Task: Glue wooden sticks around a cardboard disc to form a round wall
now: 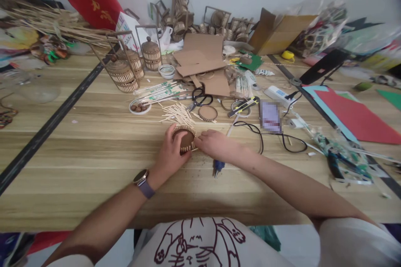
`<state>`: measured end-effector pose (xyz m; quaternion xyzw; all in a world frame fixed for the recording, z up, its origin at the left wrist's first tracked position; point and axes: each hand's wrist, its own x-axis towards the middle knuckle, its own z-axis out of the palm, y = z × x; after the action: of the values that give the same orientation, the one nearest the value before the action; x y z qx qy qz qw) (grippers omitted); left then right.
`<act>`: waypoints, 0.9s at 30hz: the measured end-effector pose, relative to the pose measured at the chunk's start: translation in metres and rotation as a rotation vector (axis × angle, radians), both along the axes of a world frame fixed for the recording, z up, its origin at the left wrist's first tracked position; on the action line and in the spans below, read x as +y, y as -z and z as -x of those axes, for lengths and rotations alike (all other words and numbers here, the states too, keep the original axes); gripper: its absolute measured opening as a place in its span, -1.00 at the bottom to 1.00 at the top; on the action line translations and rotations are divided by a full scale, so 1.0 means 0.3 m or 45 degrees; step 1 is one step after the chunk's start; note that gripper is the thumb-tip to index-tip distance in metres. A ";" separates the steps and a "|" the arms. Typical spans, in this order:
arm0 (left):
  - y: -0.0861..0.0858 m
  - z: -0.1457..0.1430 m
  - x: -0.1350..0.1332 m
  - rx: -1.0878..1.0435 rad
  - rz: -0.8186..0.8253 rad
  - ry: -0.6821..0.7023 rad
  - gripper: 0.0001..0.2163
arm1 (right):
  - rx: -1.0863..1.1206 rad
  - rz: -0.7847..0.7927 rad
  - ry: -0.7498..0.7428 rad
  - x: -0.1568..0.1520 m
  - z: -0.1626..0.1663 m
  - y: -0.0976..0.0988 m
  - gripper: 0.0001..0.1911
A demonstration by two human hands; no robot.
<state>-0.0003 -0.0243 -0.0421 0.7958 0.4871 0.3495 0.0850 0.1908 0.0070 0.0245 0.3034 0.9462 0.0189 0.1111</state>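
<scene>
My left hand (171, 154) wraps around a small round craft piece (185, 137), a brown cardboard disc ringed with short upright wooden sticks, on the wooden table (94, 150). My right hand (214, 144) lies against the piece's right side, fingers curled and pinched at its rim; what they pinch is too small to make out. A watch sits on my left wrist. Loose cut sticks (178, 112) lie just beyond the piece, next to a cardboard ring (207, 113). A blue-tipped glue gun (218, 167) rests under my right forearm.
Scissors (200, 98), chopsticks in wrappers (161, 91), a small bowl (140, 107), a utility knife (243, 106), a phone (270, 117) with a black cable, cardboard sheets (200, 58), finished stick lanterns (125, 73) and red paper (357, 119) crowd the far half.
</scene>
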 end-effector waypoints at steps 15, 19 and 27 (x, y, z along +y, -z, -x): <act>0.003 0.004 0.001 -0.013 0.002 -0.003 -0.46 | 0.036 0.266 0.356 -0.029 0.013 -0.024 -0.79; 0.003 0.004 0.000 -0.013 0.008 -0.009 -0.46 | 0.026 0.284 0.428 -0.041 0.028 -0.013 -0.73; 0.003 0.002 0.001 -0.011 -0.003 -0.011 -0.43 | 0.052 0.331 0.460 -0.043 0.018 -0.025 -0.77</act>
<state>-0.0009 -0.0240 -0.0431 0.7923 0.4899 0.3538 0.0846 0.1854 -0.0058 0.0320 0.4513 0.8730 -0.1296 0.1318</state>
